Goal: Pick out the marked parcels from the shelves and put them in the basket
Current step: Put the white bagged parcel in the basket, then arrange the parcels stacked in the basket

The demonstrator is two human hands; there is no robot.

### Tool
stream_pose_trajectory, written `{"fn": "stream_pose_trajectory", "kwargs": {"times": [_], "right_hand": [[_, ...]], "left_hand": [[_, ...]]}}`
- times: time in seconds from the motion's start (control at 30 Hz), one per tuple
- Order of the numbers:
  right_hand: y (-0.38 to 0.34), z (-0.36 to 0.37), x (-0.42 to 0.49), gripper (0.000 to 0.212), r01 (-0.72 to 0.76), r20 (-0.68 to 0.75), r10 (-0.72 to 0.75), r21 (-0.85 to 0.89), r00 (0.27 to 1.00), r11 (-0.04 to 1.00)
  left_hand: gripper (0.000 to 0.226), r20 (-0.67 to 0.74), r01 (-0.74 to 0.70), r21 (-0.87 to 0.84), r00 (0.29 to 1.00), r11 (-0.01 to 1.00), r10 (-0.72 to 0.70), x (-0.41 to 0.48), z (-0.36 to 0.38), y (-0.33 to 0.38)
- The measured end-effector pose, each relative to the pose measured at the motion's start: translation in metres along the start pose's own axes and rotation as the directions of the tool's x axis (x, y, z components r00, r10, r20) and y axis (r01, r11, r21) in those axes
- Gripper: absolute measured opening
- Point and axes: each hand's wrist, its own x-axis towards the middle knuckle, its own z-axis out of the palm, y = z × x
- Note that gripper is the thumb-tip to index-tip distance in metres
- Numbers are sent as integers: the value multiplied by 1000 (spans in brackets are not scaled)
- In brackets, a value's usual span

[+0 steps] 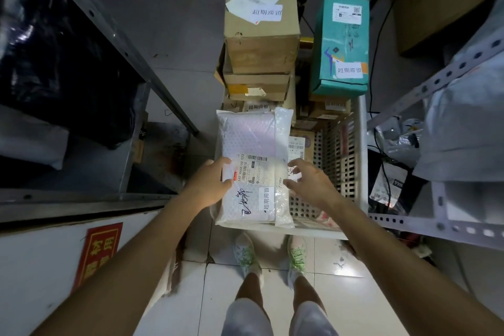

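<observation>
A flat white bubble-wrap parcel [251,144] with a shipping label and a small white marked sticker lies across the left part of the white perforated basket [338,155]. My left hand [210,185] rests on the parcel's near left edge, thumb and fingers touching it. Fingers spread, my right hand [308,180] hovers at the parcel's right edge, over the basket. Stacked at the basket's far end are brown cardboard boxes [259,35] and a teal box [341,43], each with a white marked sticker. Smaller parcels lie deeper inside the basket, partly hidden.
A metal shelf [114,35] with dark bagged parcels stands on the left. On the right, a white slotted shelf [441,221] holds grey bags. A red sign [98,254] hangs on the white board below left. My feet stand on pale floor tiles behind the basket.
</observation>
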Motion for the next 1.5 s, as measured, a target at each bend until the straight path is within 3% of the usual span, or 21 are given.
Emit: {"fn": "stream_pose_trajectory", "kwargs": {"times": [0.2, 0.4, 0.63, 0.8, 1.0, 1.13, 1.3, 1.5], "right_hand": [[-45, -63, -12, 56, 73, 53, -62, -228, 997, 971], [-113, -124, -30, 55, 218, 32, -222, -377, 974, 900], [-207, -193, -63, 53, 427, 18, -478, -479, 878, 767], [-257, -212, -102, 54, 589, 102, -627, -487, 772, 645], [-315, -192, -167, 50, 761, 290, -755, -514, 588, 396], [-348, -137, -232, 50, 853, 431, -791, -479, 434, 207], [-362, -59, -340, 59, 940, 581, -791, -340, 194, -18], [-320, 20, -439, 57, 953, 722, -692, -230, 30, -199]], "left_hand": [[45, -106, -35, 192, 993, 981, 57, -29, -57, 41], [44, -197, 9, 163, 980, 987, 24, -69, -120, 89], [43, -430, 108, 72, 900, 992, -67, -141, -195, 140], [45, -556, 230, 32, 813, 973, -174, -215, -212, 145], [49, -678, 382, -109, 647, 918, -350, -332, -201, 110], [48, -717, 488, -245, 491, 838, -495, -431, -161, 74], [48, -712, 595, -437, 230, 675, -664, -551, -91, 50], [43, -602, 614, -619, 30, 490, -798, -658, 30, 55]]}}
